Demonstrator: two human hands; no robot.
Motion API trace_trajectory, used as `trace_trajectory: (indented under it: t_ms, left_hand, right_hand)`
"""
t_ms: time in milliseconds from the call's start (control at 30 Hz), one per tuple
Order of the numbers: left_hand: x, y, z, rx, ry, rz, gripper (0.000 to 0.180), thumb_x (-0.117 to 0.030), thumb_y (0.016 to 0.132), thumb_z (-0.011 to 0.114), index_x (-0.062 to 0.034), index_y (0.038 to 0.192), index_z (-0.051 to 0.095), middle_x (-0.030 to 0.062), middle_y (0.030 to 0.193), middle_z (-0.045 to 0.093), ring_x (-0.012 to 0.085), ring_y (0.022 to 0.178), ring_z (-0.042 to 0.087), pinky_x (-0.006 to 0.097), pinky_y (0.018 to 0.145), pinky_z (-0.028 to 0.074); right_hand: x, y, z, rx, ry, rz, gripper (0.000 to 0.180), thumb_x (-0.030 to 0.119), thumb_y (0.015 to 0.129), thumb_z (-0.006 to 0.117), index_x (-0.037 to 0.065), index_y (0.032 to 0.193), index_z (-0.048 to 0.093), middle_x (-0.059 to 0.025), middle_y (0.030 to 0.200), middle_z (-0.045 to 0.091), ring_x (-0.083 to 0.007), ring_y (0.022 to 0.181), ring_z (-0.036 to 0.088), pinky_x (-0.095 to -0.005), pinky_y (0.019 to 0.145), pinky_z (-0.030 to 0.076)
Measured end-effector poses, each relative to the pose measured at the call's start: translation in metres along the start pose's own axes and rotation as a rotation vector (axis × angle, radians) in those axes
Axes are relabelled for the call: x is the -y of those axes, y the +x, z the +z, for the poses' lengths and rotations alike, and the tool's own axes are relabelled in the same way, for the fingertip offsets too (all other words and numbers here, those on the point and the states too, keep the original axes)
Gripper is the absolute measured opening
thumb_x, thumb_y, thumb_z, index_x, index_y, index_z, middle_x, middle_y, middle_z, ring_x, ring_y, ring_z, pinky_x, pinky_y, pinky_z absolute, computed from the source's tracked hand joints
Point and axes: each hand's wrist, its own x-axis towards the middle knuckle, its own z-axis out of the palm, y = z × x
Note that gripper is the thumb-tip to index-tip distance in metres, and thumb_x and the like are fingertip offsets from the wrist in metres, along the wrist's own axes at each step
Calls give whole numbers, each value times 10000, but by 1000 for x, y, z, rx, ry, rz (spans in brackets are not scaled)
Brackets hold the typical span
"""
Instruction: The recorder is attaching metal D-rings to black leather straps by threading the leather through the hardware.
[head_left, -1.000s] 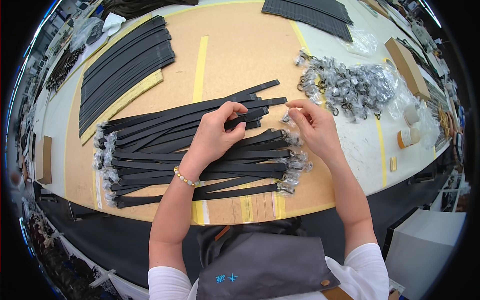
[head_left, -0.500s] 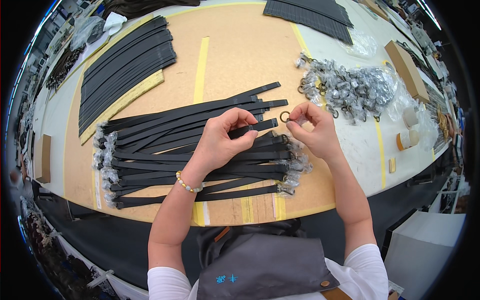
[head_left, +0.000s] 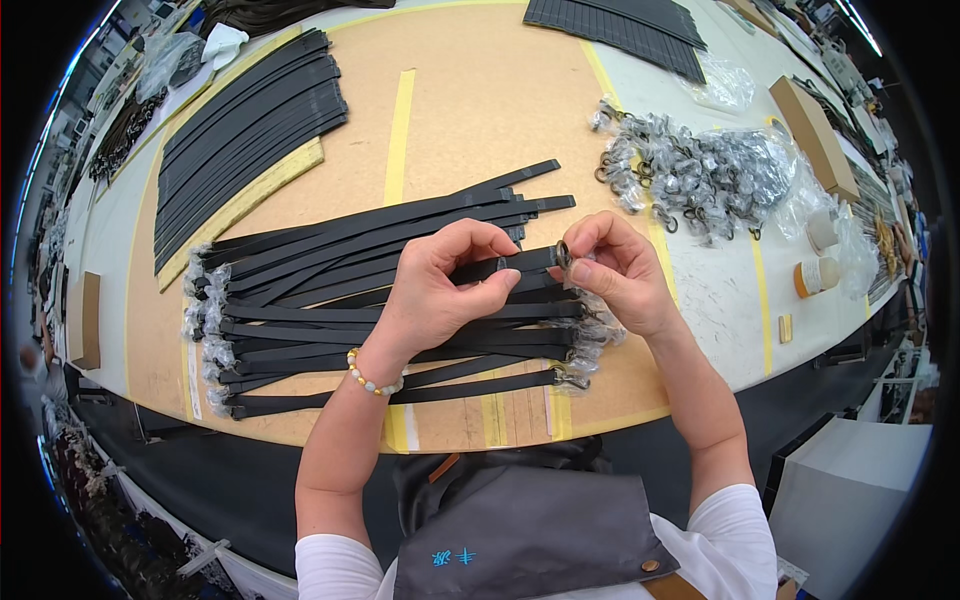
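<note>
Between thumb and fingers, my left hand (head_left: 447,278) grips a flat black strap (head_left: 535,259) near its right end. My right hand (head_left: 622,270) pinches a brass-coloured ring clasp (head_left: 562,256) with clear plastic wrap on it. The ring sits right at the strap's tip; whether the strap passes through it I cannot tell. Below lie several black straps (head_left: 420,333) side by side, with plastic-wrapped clasps (head_left: 217,330) at their left ends. The lower ones also carry wrapped clasps (head_left: 597,340) at their right ends.
A heap of plastic-wrapped clasps (head_left: 700,175) lies to the right, near a long cardboard box (head_left: 812,138) and a small orange-labelled bottle (head_left: 815,277). Stacked black straps (head_left: 255,140) rest at the far left, more black strips (head_left: 620,30) at the back. The table's near edge (head_left: 480,447) curves before me.
My right hand has brought the ring clasp left and slightly down, from just beside the strap onto its tip. My left hand keeps hold of the strap, nearly still.
</note>
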Motion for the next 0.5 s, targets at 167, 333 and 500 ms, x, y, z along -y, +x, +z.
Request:
trace_trajectory:
  t_ms: [167,333,500]
  left_hand:
    - [-3,-1,-1,30,28,-14,230,32,843,764,4,1058,685,9,980,677,70,921,636,236,873,523]
    - [-7,-5,5,97,60,-49,228,11,825,783,-11,1031,689,-1,954,681,40,864,621,174,730,498]
    - [-21,-7,15,26,76,52,152,-36,824,774,-6,956,704,-8,823,678,28,718,581,193,608,473]
  right_hand:
    - [-3,0,0,17,63,94,184,25,967,692,25,1106,571,-42,1093,628,-119,1034,642,-293,926,552]
    - [-8,-2,1,49,1,122,232,18,955,704,23,1160,596,-53,1117,653,-128,1051,659,-290,936,553]
    - [-11,-4,-3,57,197,227,222,-1,936,718,17,1149,655,-101,1145,701,-141,1055,676,-305,961,555]
